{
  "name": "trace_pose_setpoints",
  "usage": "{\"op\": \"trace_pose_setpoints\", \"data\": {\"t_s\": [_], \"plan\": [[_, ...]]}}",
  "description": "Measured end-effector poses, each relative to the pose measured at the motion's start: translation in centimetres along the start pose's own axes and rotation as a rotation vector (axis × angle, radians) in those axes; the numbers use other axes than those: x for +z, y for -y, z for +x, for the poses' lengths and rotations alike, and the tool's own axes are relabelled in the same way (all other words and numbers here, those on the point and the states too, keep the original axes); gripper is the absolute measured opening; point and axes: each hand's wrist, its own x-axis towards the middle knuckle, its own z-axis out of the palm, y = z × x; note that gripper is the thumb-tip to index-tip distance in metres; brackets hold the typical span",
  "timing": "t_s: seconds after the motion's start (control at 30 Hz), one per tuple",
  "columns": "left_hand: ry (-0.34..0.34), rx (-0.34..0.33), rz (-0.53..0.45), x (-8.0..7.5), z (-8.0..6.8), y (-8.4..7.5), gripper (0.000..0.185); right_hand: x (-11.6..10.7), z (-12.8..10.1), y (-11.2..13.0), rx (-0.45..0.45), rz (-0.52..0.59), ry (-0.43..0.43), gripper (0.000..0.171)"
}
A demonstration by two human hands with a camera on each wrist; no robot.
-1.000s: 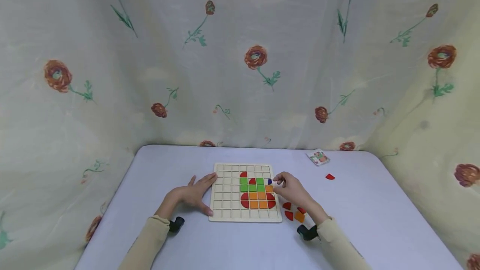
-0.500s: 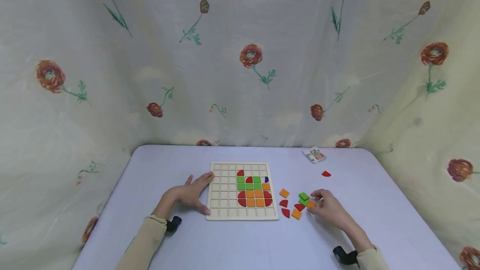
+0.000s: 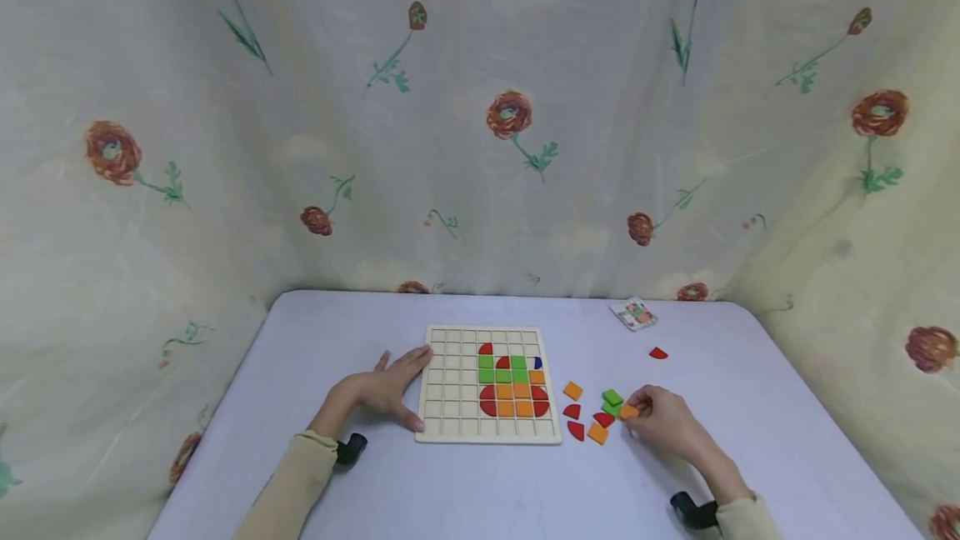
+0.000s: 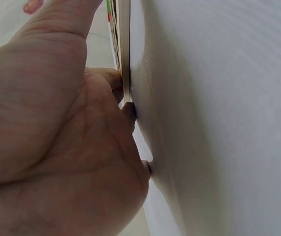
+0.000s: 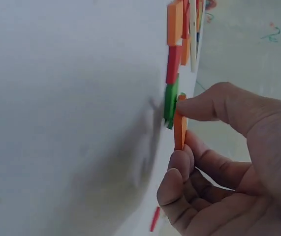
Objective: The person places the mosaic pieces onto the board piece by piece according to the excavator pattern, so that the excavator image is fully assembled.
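My right hand pinches an orange square tile between thumb and fingers, right of the loose tiles. Green tiles lie just left of that hand. My left hand is spread along the left edge of a pale wooden grid board, thumb and fingertips touching its rim. Set in the board's cells are red quarter-round tiles, green squares, orange squares and a small blue piece. In the left wrist view, the palm fills much of the picture beside the board's edge.
Right of the board lie loose orange tiles and red quarter-rounds. A single red piece sits farther back, near a patterned card. A flowered cloth hangs behind the white table.
My right hand has moved from the board's right edge out to the loose tiles and now pinches an orange tile there. The left hand has stayed at the board's edge.
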Motion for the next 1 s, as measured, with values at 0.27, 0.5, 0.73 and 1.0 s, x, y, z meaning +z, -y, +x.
{"op": "trace_pose_setpoints", "data": {"t_s": [0.27, 0.5, 0.73, 1.0], "plan": [[-0.003, 0.009, 0.003, -0.2, -0.2, -0.1, 0.126, 0.9, 2.5, 3.7, -0.100, 0.033, -0.022, 0.030], [0.005, 0.011, 0.001, -0.2, -0.1, -0.2, 0.126, 3.6, 6.9, 8.3, -0.184, 0.094, 0.045, 0.025], [0.004, 0.002, 0.016, -0.1, -0.1, 0.0, 0.126, 6.1, 10.8, 11.7, -0.233, 0.105, 0.082, 0.021], [-0.003, 0.008, 0.011, -0.1, -0.1, 0.2, 0.126, 8.0, 13.1, 13.0, -0.240, 0.089, 0.131, 0.018]]}}
